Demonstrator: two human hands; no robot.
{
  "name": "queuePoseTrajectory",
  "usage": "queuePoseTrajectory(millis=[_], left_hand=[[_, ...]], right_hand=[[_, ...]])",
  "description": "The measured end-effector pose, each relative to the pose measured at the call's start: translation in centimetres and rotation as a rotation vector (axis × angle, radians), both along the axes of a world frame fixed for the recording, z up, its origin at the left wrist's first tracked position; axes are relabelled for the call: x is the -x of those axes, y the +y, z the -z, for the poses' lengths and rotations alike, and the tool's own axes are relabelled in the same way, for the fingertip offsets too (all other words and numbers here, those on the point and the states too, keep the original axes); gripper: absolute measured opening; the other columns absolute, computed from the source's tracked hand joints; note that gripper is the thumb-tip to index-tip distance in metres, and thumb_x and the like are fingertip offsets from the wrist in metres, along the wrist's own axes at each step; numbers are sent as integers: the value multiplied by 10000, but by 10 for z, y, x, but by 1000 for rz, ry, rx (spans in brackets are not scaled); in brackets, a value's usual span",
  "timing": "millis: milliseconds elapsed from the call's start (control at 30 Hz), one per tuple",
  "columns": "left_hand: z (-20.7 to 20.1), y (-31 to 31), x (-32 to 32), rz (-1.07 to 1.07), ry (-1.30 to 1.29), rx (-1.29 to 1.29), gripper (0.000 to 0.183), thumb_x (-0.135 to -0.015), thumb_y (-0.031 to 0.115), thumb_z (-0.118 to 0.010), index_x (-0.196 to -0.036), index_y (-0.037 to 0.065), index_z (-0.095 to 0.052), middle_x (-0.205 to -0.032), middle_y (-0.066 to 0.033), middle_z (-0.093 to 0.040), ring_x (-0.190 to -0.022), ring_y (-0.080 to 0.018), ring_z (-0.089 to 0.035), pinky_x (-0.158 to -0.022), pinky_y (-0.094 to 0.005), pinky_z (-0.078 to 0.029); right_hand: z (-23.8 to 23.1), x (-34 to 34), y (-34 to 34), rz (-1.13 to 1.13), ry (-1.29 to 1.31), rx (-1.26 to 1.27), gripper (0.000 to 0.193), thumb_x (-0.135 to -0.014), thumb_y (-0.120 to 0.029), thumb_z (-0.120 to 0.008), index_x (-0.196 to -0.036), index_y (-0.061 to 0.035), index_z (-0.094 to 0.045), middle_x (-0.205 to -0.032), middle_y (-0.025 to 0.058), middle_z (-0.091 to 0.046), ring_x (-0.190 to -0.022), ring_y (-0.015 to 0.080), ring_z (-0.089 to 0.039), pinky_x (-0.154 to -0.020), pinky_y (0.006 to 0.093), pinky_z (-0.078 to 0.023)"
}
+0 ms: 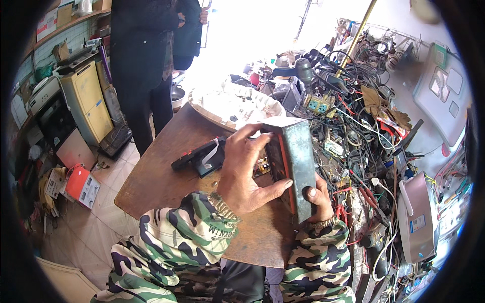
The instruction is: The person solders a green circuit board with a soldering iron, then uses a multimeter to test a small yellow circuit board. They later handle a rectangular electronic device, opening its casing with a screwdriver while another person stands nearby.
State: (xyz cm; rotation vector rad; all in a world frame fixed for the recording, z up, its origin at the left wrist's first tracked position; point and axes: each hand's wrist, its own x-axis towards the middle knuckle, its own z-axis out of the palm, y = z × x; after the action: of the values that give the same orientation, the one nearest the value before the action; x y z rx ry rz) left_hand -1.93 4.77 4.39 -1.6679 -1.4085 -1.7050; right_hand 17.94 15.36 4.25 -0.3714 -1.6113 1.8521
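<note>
A long grey metal case [301, 174] with a reddish-orange strip along its left side is held up, tilted, above the brown wooden table [156, 184]. My left hand [240, 169] grips it from the left, fingers at its upper end and thumb against its lower front. On the lower right side my right hand [319, 201] is closed round it, its thumb on the face; its other fingers are mostly hidden behind. Left of my left hand lies a black plastic part [204, 157] with a white ribbon. A small circuit board [262, 165] shows partly between my left hand and the case.
A white basin [194, 101] with small parts sits at the table's far edge. Tangled cables and electronic parts [348, 121] are heaped along the right. A person [139, 60] in dark clothes stands beyond the table at left. A yellow cabinet [87, 103] and a red-and-white box [82, 187] stand farther left.
</note>
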Motion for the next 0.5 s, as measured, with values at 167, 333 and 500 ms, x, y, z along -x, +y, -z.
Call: queuePoseTrajectory(millis=[167, 333, 500], left_hand=[[-7, -4, -2, -60, 43, 21, 882, -677, 341, -930, -1383, 6, -523, -1389, -234, -482, -1287, -401, -487, -1088, -525, -410], [-8, -4, -2, -60, 61, 16, 836, -700, 346, -911, -1366, 3, -540, -1371, -242, -504, -1277, -417, -489, -1074, -529, -412], [-4, -3, -4, 19, -5, 9, 791, -735, 314, -892, -1365, -8, -538, -1357, -251, -530, -1232, -424, -517, -1063, -522, -419]], right_hand=[[-1, 1, -2, 13, 15, 31, 854, -757, -416, -835, -1386, 75, -529, -1171, 153, -701, -1018, 231, -708, -920, 335, -562], [-1, 2, -1, 21, -4, -15, 881, -755, -442, -823, -1410, 66, -525, -1216, 143, -687, -1071, 228, -681, -953, 336, -527], [4, 0, 6, -8, -64, -69, 958, -755, -507, -813, -1473, 46, -505, -1335, 138, -649, -1193, 229, -622, -1039, 347, -455]])
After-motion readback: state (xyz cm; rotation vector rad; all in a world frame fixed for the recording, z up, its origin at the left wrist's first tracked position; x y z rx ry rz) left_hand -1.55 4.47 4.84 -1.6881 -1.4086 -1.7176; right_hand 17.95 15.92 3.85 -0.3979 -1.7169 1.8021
